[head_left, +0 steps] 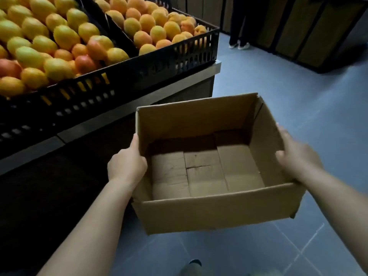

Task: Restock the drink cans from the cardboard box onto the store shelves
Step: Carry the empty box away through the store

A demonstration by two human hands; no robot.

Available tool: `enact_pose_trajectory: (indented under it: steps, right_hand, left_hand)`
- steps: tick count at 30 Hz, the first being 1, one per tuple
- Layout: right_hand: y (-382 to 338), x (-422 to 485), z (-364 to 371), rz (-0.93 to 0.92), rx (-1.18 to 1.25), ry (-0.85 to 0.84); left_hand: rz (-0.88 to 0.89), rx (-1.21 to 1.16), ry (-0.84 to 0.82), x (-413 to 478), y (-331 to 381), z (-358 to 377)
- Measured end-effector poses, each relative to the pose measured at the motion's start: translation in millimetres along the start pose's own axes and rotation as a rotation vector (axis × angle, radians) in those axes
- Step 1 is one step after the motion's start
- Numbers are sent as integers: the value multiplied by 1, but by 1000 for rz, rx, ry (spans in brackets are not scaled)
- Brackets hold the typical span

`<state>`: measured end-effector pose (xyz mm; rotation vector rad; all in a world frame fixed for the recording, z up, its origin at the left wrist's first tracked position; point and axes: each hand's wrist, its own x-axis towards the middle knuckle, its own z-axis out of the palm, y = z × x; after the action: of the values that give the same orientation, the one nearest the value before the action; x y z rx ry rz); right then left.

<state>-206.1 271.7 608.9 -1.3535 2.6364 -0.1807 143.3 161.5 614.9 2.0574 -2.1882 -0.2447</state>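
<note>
An open brown cardboard box (215,214) is held in the air in front of me, above the floor. Its inside shows only bare bottom flaps; no drink cans are in view. My left hand (127,164) grips the box's left wall, thumb along the edge. My right hand (296,156) holds the right wall from outside, fingers spread flat against it.
A fruit stand (139,102) with black crates (179,56) of yellow and orange fruit fills the left. Another person's legs (239,26) stand at the back by dark shelving (310,36). Grey tiled floor (298,100) stretches to the right. My shoe (195,262) shows below the box.
</note>
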Motion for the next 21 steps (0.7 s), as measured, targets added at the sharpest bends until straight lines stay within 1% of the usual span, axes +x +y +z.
enact_pose_trajectory:
  steps: [6, 9, 14, 18, 21]
  right_hand:
    - [30, 124, 29, -152, 16, -86]
    - [42, 182, 43, -243, 7, -131]
    - [58, 253, 77, -340, -54, -199]
    - [68, 299, 127, -404, -75, -222]
    - [76, 329, 179, -436, -70, -241]
  left_hand:
    - [-169, 42, 13, 35, 70, 48]
    - [-291, 19, 7, 45, 99, 80]
    - [-423, -18, -37, 56, 132, 136]
    - [-466, -19, -51, 66, 143, 194]
    - [-512, -10, -52, 76, 146, 248]
